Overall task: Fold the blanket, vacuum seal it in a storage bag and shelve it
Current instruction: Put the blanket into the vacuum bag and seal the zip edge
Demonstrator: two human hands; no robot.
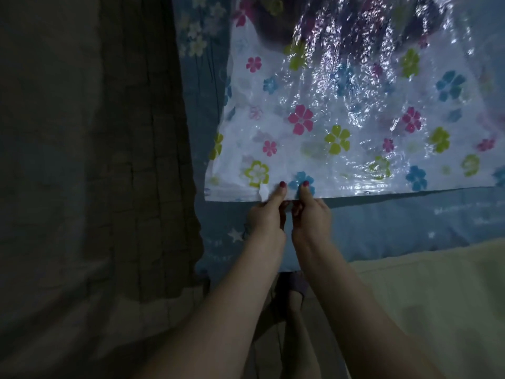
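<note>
- The bag (341, 119) lies flat on a blue sheet (396, 217), its near edge, the zip strip, facing the person; a dark mass under the plastic at the far end (276, 26) is probably the folded blanket, though glare and dim light make that uncertain.
- The left hand (266, 214) pinches the near edge, thumb on top and fingers curled beneath, right beside a small white slider (263, 193) clipped on the strip.
- The right hand (311, 212) pinches the same edge just beside the left one, thumb on top, fingers tucked under.
- Handling, as I judge it: the plastic is thin, slick and crinkly, limp where empty, so it will slide on the sheet and buckle if pushed; the zip strip is the stiffest part and the sensible place to hold (pinch it flat on both sides of the slider and press along the strip).
- With the blanket inside, the far end should be soft and bulky and fairly light; lifting by the film alone risks stretching or tearing it, so carry it from underneath.
- Hard to tell: whether the zip is closed to the left of the slider, and whether any of it is closed to the right.
- The bag's far end and right side run out of frame; no valve or vacuum is visible.
- A dark quilted cloth (82, 160) fills the left.
</note>
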